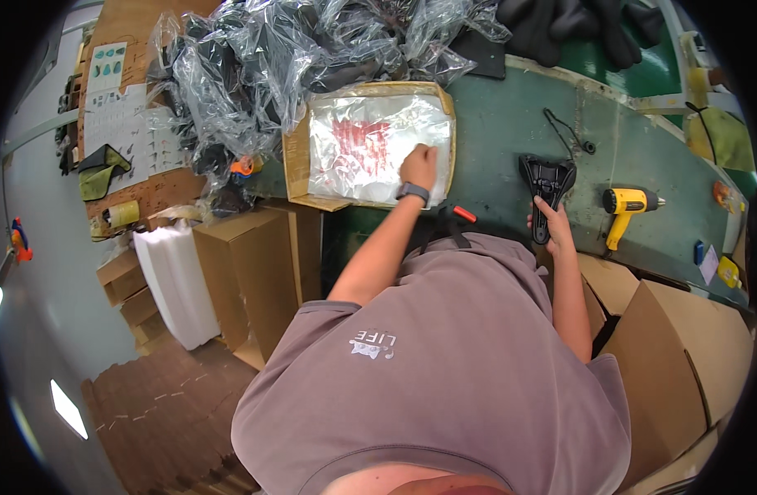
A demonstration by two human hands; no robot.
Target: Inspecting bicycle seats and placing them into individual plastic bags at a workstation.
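My left hand [419, 166], with a dark watch on the wrist, reaches out onto a stack of clear plastic bags [370, 148] with red print, lying in a shallow cardboard tray [296, 161]; the fingers pinch at the top bag near its right side. My right hand [551, 221] grips the narrow end of a black plastic part [546, 183] that lies on the green table [494, 124], its wide end pointing away from me.
A heap of black parts in clear bags [254, 66] fills the far left of the table. A yellow heat gun [627, 206] lies right of the black part. A black-and-red tool [454, 216] sits near my chest. Cardboard boxes [675, 355] stand at both sides.
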